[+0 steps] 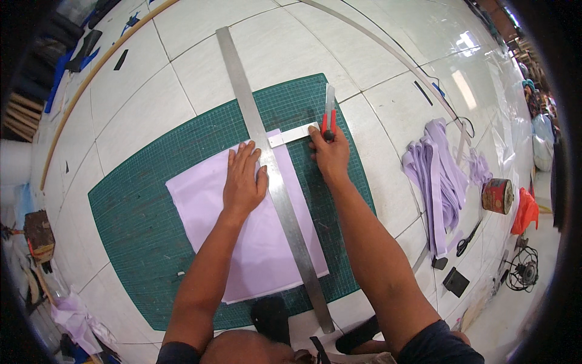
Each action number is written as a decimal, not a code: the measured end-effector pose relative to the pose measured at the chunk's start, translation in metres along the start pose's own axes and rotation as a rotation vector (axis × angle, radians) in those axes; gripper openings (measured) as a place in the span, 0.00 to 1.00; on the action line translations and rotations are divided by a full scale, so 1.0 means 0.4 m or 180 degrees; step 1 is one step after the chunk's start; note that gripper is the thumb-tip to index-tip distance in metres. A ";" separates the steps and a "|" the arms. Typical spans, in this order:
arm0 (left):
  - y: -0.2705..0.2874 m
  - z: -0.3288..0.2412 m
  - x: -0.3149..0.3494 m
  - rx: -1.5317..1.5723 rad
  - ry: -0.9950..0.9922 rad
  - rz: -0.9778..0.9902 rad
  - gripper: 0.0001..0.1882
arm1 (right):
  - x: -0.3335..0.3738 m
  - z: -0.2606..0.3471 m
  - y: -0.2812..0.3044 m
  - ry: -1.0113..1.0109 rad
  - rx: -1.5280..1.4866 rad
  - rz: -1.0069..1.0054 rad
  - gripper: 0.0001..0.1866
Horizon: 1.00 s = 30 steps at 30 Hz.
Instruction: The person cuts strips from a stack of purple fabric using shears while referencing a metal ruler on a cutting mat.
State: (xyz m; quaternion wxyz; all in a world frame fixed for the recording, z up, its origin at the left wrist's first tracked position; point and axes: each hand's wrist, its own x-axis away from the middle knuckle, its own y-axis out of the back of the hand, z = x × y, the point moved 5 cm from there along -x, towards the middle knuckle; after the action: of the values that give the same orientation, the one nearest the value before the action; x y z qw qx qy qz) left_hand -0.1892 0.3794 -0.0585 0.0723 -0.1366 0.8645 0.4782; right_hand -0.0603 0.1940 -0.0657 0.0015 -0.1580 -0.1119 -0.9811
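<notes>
A folded sheet of pale lilac fabric (257, 261) lies on a green gridded cutting mat (139, 212). Across it, from far to near, runs a long steel ruler (291, 230), close to the fabric's right side. My left hand (242, 188) rests flat on the fabric, fingers stretched out, its thumb at the ruler's left edge. In my right hand (333, 159) is a red-handled box cutter (329, 118), its tip pointing away from me. The same hand pinches the right end of a short white ruler (291, 136), whose other end meets the steel ruler over the fabric's far edge.
Lilac fabric strips (433, 179) are heaped on the tiled floor at right. Near them are a round tin (497, 195), black scissors (468, 238) and a small black block (456, 282). A long curved wooden rod (91, 76) lies far left; more lilac cloth (76, 321) is at lower left.
</notes>
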 end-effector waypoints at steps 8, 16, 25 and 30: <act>-0.023 0.012 -0.005 -0.0387 -0.0287 -0.0125 0.21 | 0.147 -0.020 0.163 -0.0268 -0.0792 -0.0089 0.20; 0.006 -0.003 -0.014 -0.0525 -0.0194 0.0356 0.30 | 0.571 -0.215 0.456 -0.0992 -0.0300 -0.0330 0.20; 0.031 -0.048 -0.027 -0.1357 -0.0083 0.1967 0.76 | 0.626 -0.320 0.477 -0.0811 -0.0200 -0.0420 0.20; 0.037 -0.045 -0.027 -0.1556 0.0034 0.2167 0.81 | 0.629 -0.322 0.463 -0.0794 -0.0058 -0.0407 0.21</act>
State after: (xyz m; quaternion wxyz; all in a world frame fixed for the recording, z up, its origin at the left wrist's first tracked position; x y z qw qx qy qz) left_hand -0.1834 0.3735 -0.0345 -0.1289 0.1414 0.7218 0.6652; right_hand -0.3324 -0.0068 -0.0662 -0.0764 -0.2714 -0.1121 -0.9529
